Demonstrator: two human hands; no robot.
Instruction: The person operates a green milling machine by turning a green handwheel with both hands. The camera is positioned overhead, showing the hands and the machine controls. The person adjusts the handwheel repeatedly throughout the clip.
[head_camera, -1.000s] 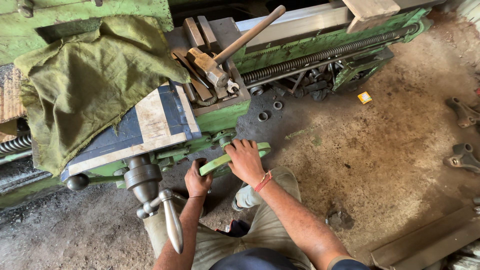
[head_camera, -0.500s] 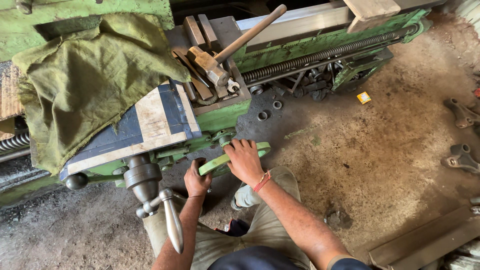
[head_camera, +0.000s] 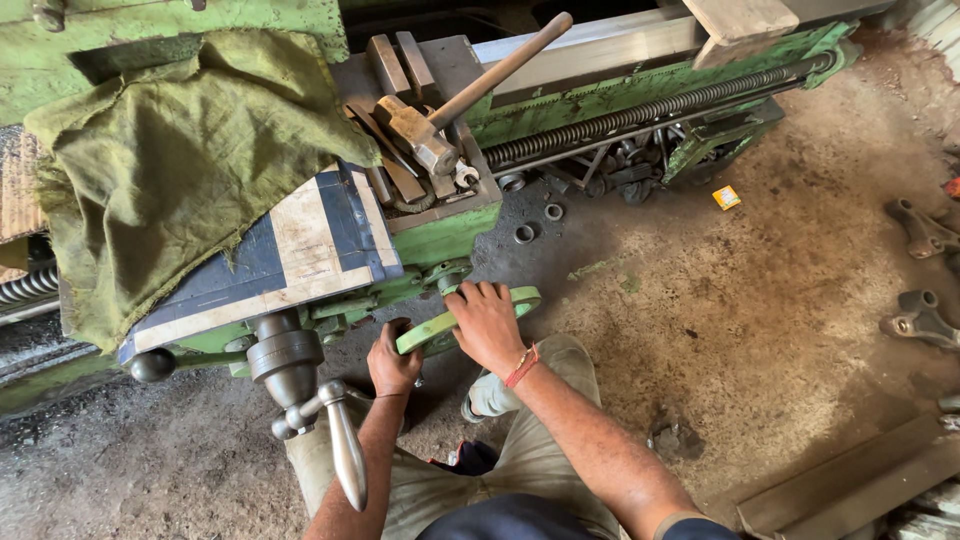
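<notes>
Little has moved since the earlier frames: both hands stay on the same green handwheel, and the right hand has shifted only slightly along its rim.

Head camera, looking down. The right hand (head_camera: 485, 322) lies over the top of the green handwheel (head_camera: 440, 326), fingers curled over the rim and pressed together around it. A red thread band sits on that wrist. The left hand (head_camera: 392, 362) is just to the left and a little lower, closed in a fist; it touches the lower left part of the wheel, though what its fingers clasp cannot be made out. The handwheel stands on the front of a green lathe (head_camera: 640, 90), tilted, directly under both hands.

Left of the left hand, a grey metal crank handle (head_camera: 345, 450) hangs down from a round hub. Above the hands lies a blue and cream striped board (head_camera: 290, 250), and beyond it, up and to the left, a crumpled olive cloth (head_camera: 170, 150) draped over the machine. Straight above the right hand, well apart, a hammer (head_camera: 440, 120) with a wooden shaft rests among metal bars. Up and to the right a long threaded screw (head_camera: 650, 110) runs along the machine. Below the hands are the person's knees in khaki trousers (head_camera: 530, 455), over a dirt floor (head_camera: 760, 300).
</notes>
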